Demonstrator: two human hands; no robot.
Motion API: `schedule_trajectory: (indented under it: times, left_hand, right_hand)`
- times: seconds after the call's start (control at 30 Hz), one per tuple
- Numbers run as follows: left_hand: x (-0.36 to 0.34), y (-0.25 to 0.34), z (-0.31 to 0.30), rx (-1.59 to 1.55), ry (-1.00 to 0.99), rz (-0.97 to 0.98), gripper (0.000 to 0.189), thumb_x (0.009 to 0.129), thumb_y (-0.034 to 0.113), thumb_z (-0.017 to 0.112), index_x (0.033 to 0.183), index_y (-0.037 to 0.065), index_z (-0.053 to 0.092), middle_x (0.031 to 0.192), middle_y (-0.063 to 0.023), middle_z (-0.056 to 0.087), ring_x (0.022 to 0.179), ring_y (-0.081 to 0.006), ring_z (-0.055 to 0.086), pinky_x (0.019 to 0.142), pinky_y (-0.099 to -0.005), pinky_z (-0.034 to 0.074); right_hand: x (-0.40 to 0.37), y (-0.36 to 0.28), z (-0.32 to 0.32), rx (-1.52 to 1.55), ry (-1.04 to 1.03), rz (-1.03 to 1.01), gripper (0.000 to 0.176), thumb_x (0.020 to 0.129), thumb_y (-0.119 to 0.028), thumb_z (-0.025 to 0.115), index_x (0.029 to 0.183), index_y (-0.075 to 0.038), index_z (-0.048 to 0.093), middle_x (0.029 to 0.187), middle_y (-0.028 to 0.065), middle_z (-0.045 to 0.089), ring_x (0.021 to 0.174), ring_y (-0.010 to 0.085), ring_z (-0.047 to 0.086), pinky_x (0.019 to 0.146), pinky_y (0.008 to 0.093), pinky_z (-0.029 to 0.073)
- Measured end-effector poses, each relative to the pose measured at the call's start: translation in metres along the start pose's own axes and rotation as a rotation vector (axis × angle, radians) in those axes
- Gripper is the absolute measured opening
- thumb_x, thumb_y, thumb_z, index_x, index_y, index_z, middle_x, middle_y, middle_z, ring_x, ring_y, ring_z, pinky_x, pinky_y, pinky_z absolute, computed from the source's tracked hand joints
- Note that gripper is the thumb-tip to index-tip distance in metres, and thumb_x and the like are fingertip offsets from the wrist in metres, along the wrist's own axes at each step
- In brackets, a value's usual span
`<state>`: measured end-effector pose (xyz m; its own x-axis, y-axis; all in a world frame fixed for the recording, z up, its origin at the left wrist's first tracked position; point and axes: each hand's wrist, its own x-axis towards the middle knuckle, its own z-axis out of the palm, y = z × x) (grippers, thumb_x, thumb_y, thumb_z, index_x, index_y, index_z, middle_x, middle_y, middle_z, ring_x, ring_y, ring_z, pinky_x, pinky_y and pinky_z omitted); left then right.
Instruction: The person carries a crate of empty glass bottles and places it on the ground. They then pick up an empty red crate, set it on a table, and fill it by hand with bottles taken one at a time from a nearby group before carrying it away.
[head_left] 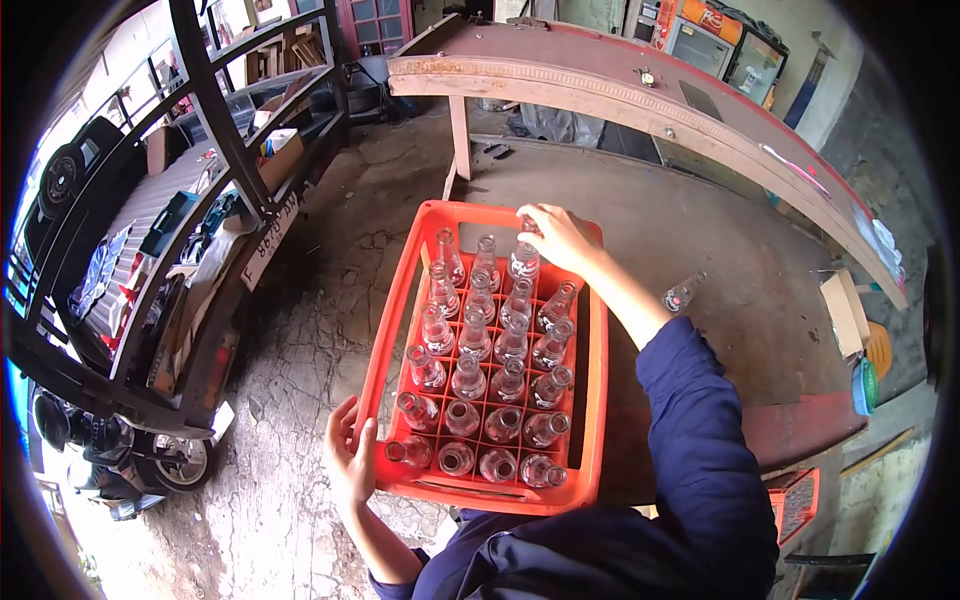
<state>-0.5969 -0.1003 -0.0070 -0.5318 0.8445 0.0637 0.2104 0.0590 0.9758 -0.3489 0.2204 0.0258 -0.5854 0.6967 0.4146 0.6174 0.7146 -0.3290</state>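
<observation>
A red plastic crate [594, 400] with a grid of compartments is in front of my body, filled with rows of clear glass bottles [468, 378]. At the far end of the crate, my right hand [555, 238] is closed around the neck of a glass bottle [523, 262] in the far row. The lower part of that bottle is still among the others. Beside the near left corner of the crate is my left hand [352, 455], its fingers apart and its thumb close to the crate's wall.
A lone glass bottle [684, 292] stands on the low brown platform [740, 350] to the right. Beyond is a wooden table [560, 75]. A metal-framed truck bed [225, 130] and a motorcycle wheel [180, 458] are left. A cardboard box [845, 312] and another red crate [795, 505] are right.
</observation>
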Motion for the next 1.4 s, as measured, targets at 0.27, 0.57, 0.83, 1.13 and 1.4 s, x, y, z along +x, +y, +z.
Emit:
schedule_trajectory:
  times: [0.27,0.57,0.83,1.13,1.4]
  left_hand:
    - [0.001,-0.007,-0.001,-0.056,-0.022,-0.040,0.039,0.082,0.015,0.057,0.116,0.001,0.044,0.099,-0.0121,0.057,0.086,-0.0120,0.054,0.069,-0.0219,0.044]
    - [0.001,-0.004,0.000,-0.057,-0.035,-0.022,0.035,0.084,0.013,0.054,0.115,0.001,0.044,0.099,-0.0107,0.057,0.087,-0.0125,0.052,0.076,-0.0236,0.041]
    - [0.003,-0.006,0.000,-0.019,-0.025,-0.044,0.033,0.085,0.013,0.053,0.114,0.000,0.045,0.096,-0.0116,0.058,0.085,-0.0125,0.053,0.074,-0.0230,0.041]
    - [0.000,-0.004,0.000,-0.019,0.004,-0.034,0.036,0.084,0.017,0.055,0.115,0.000,0.045,0.096,-0.0102,0.058,0.079,-0.0090,0.051,0.067,-0.0214,0.041]
    - [0.002,-0.009,-0.001,0.014,-0.001,-0.011,0.039,0.083,0.020,0.057,0.115,0.001,0.045,0.095,-0.0101,0.059,0.079,-0.0099,0.052,0.066,-0.0204,0.041]
  right_hand:
    - [-0.017,0.032,0.043,0.097,-0.100,0.073,0.025,0.072,-0.014,0.061,0.094,-0.004,0.052,0.087,0.0168,0.058,0.080,0.0329,0.057,0.068,0.0404,0.046]
    - [-0.087,0.021,-0.085,0.002,0.552,0.161,0.025,0.070,-0.005,0.061,0.095,-0.005,0.056,0.089,0.0106,0.058,0.070,0.0228,0.058,0.062,0.0309,0.047]
    - [-0.208,0.158,-0.085,-0.186,0.608,0.766,0.047,0.063,-0.019,0.074,0.102,-0.003,0.052,0.094,0.0150,0.056,0.087,0.0275,0.056,0.074,0.0359,0.046]
    - [-0.208,0.164,-0.070,-0.111,0.678,0.648,0.033,0.070,-0.014,0.069,0.096,0.001,0.055,0.077,0.0141,0.063,0.067,0.0235,0.062,0.061,0.0327,0.049]
    - [-0.130,0.086,-0.149,0.096,0.958,0.433,0.039,0.077,-0.023,0.064,0.104,0.003,0.053,0.077,0.0139,0.062,0.067,0.0157,0.059,0.058,0.0279,0.047]
